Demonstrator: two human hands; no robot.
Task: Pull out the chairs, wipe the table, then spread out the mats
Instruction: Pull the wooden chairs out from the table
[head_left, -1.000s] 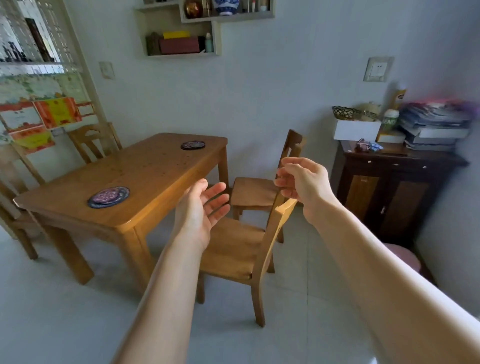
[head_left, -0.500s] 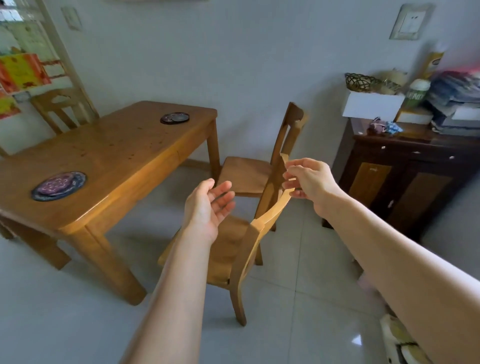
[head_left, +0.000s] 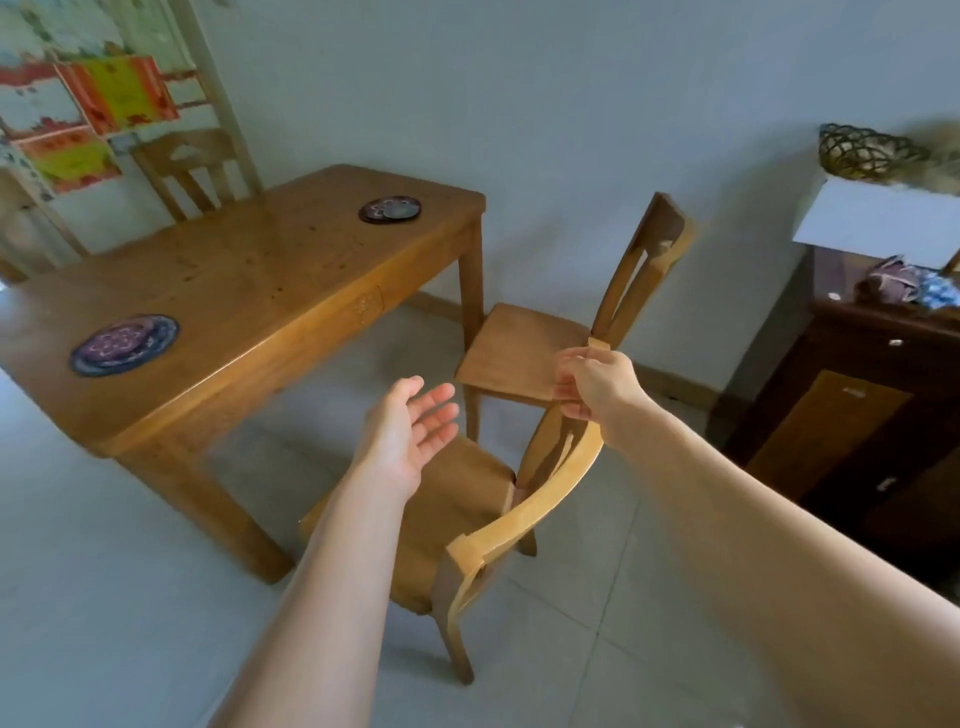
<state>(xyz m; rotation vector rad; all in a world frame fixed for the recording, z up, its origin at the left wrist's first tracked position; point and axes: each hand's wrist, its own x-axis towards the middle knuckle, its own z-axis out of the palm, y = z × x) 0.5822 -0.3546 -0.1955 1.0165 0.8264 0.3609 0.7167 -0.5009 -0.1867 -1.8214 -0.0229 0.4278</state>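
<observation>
Wooden near chair (head_left: 467, 519): stands clear of the table's long side at about 6 o'clock in the view, seat toward the table, curved top rail toward the person.
Right hand (head_left: 592, 384): fingers curled round the far end of that top rail, gripping it.
Left hand (head_left: 410, 431): wide, fingers relaxed, palm turned up, hovering over the seat and touching nothing.
Second chair (head_left: 561, 332): at 1 o'clock, near the table's end leg, just behind the gripped rail.
Table (head_left: 249, 291): honey-coloured wood at 10 o'clock, glossy, with small dark specks on the top.
Mats: a round purple mat (head_left: 124, 343) near the front edge at 9 o'clock, a smaller dark mat (head_left: 389, 209) toward the far end at 11 o'clock.
Step, as I judge it: the chair pull; wiping and mat spreading are not yet done.
Risk, one-ended grip: pulling from one corner of the rail could swing the chair round rather than draw it straight, knocking it against the second chair.
Risk, tiles: the smooth floor could let the legs skid or tip the chair back if the rail is lifted.
Room: pale grey floor tiles (head_left: 156, 597), plain pale wall, another chair (head_left: 187, 166) behind the table at 11 o'clock, coloured papers on the wall at 10 o'clock.
Cabinet (head_left: 857, 415): dark wood at 3 o'clock, carrying a white box and a woven basket.
</observation>
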